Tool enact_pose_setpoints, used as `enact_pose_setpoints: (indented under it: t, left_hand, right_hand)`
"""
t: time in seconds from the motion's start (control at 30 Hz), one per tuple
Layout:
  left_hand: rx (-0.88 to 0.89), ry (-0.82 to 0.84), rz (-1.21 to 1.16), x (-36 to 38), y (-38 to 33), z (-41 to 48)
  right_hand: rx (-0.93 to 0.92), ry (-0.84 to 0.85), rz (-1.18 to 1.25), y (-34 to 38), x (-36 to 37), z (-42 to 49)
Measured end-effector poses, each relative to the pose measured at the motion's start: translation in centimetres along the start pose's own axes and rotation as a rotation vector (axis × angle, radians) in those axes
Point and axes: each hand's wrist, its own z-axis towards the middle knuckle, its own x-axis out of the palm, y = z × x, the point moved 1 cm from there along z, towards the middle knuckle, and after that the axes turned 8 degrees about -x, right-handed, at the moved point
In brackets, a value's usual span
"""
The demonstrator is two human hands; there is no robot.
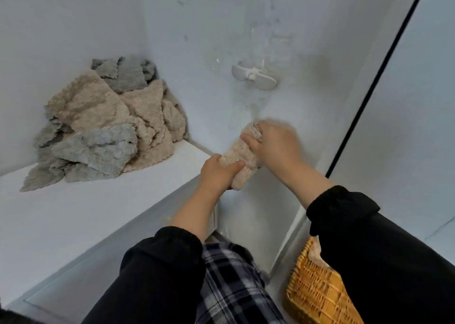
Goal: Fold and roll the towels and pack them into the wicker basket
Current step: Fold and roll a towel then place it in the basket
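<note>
A: Where was the rolled towel (242,162) at that point?

B: It was held in the air, just right of the bench's (73,212) far corner and in front of the white wall. The left hand (216,173) gripped its near, lower end with the fingers curled round it. The right hand (273,143) held the far, upper end. That hand was blurred, but its fingers appeared curled on the top of the roll.

A: How would it handle?

B: By its look it was light, soft and fluffy, neither slippery nor fragile. Such a roll would probably spring open if one end were released. Recommended hold: round the middle, across the loose outer edge, with steady pressure until it is seated in the wicker basket (317,289).

A: Where was that basket?

B: It was at the near right, well below the roll and partly hidden by the right sleeve. Something pale beige showed at its rim; I could not tell what.

A: What else was around?

B: A pile of loose towels (103,126), beige and grey, lay at the far left of the bench, against the wall. A white wall fitting (253,77) was mounted beyond the hands. The person's own right forearm and plaid trousers (231,281) lay between roll and basket.
</note>
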Motion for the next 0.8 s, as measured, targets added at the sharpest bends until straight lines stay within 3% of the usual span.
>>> enact_pose_setpoints:
  t: [0.23,0.4,0.5,0.63,0.73,0.8]
  left_hand:
    - [-0.065,0.289,-0.004,6.7,1.6,-4.3]
    - [-0.079,0.492,0.088,12.8,3.6,-5.6]
    - [-0.115,0.550,0.116,16.4,5.2,-5.4]
    - [-0.242,0.590,0.104,21.3,7.7,-3.8]
    - [-0.335,0.591,0.076,24.7,9.3,-1.8]
    - [-0.373,0.601,0.078,26.5,10.3,-0.6]
  right_hand:
    - [-0.093,-0.242,-0.184,-5.9,-4.0,-7.5]
    - [0.035,-0.277,-0.177,-11.0,-5.3,-11.2]
    - [0.325,-0.174,-0.014,-15.1,-4.6,-12.7]
    - [0.805,-0.203,0.447,-21.3,-2.7,-15.0]
    - [1.191,-0.236,0.920,-25.6,-0.2,-17.0]
    - [1.351,-0.283,1.276,-27.5,1.4,-18.6]
